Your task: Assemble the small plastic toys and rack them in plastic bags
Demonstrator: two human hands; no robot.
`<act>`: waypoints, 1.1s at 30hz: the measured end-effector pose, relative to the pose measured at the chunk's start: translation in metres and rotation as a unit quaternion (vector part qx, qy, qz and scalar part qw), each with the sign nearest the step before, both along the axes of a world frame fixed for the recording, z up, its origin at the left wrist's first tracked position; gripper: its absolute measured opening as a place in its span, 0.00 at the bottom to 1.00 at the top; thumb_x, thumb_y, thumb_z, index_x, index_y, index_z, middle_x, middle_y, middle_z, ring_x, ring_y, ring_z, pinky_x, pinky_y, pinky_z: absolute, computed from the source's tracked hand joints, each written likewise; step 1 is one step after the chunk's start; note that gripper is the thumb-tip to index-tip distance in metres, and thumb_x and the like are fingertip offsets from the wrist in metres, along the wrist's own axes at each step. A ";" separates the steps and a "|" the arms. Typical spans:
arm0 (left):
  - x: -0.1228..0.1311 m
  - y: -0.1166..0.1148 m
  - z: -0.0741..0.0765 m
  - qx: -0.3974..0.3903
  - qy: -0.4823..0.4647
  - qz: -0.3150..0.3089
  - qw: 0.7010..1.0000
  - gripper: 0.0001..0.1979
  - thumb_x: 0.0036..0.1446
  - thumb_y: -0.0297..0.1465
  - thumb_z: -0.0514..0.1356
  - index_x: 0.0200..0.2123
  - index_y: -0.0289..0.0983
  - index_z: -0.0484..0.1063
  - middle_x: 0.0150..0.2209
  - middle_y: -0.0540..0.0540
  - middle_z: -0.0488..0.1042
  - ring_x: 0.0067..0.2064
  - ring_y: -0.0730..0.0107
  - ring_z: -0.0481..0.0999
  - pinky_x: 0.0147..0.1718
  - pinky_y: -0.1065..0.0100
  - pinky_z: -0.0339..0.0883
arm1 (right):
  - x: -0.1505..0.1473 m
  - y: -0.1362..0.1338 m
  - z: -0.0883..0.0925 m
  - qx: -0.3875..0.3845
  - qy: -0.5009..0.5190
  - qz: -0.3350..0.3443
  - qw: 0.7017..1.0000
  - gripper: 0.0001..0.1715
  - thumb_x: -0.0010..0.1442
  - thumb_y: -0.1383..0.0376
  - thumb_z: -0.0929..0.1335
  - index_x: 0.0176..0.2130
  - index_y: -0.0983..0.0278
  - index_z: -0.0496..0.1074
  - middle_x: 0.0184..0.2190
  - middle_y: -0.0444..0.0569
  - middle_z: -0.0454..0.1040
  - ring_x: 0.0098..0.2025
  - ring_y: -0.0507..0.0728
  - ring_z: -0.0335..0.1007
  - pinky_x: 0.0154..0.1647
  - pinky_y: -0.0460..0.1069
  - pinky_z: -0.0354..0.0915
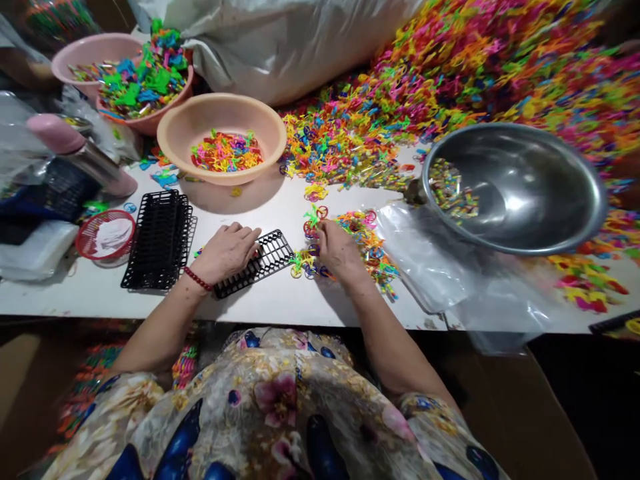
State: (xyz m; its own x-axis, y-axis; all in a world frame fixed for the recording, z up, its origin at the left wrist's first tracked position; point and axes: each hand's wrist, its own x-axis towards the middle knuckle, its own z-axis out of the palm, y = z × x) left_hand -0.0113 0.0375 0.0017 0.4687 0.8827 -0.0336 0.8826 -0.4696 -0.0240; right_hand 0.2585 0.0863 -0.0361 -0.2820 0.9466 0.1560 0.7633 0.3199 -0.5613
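My left hand [227, 252] lies on a small black plastic grid tray [260, 261] near the front of the white table [280, 303], fingers curled over its left part. My right hand [339, 248] rests just to the right, fingers bent down into a small heap of bright plastic toy pieces [365, 243]. What the fingertips pinch is hidden. A red bead bracelet [197, 279] is on my left wrist.
A stack of black grid trays [157, 240] lies left. Pink basins [223, 137] [145, 83] hold coloured pieces. A steel bowl [515, 187] sits right on clear plastic bags [440, 267]. A huge heap of coloured pieces [450, 80] covers the back; a small red basket [106, 235] sits left.
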 end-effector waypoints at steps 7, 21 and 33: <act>-0.008 0.001 -0.011 0.029 -0.074 -0.022 0.997 0.29 0.69 0.34 0.47 0.69 0.30 0.50 0.51 0.33 0.74 0.54 0.52 0.71 0.58 0.50 0.58 | -0.087 -0.005 -0.030 -0.144 0.224 0.093 0.959 0.05 0.61 0.63 0.64 0.35 0.62 0.69 0.31 0.44 0.72 0.34 0.55 0.64 0.38 0.48 0.59; -0.008 0.000 -0.013 0.037 -0.112 0.005 0.993 0.28 0.68 0.32 0.49 0.68 0.32 0.50 0.67 0.29 0.58 0.63 0.48 0.66 0.57 0.49 0.65 | -0.109 0.009 -0.054 -0.104 0.107 0.195 0.969 0.07 0.60 0.69 0.63 0.35 0.65 0.72 0.32 0.47 0.75 0.34 0.55 0.63 0.38 0.48 0.60; 0.000 -0.001 -0.006 0.031 -0.032 0.010 0.999 0.25 0.70 0.41 0.47 0.59 0.31 0.67 0.64 0.30 0.66 0.61 0.47 0.67 0.58 0.49 0.60 | -0.099 0.006 -0.042 -0.058 0.019 0.228 0.972 0.11 0.64 0.72 0.64 0.45 0.66 0.73 0.41 0.53 0.75 0.44 0.57 0.69 0.49 0.50 0.65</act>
State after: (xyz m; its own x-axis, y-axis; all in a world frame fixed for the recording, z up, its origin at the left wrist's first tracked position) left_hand -0.0114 0.0367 -0.0047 0.4496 0.8918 0.0498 0.8929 -0.4503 0.0042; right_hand 0.1595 0.0918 -0.0784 -0.6726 0.7363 0.0738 0.5349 0.5527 -0.6391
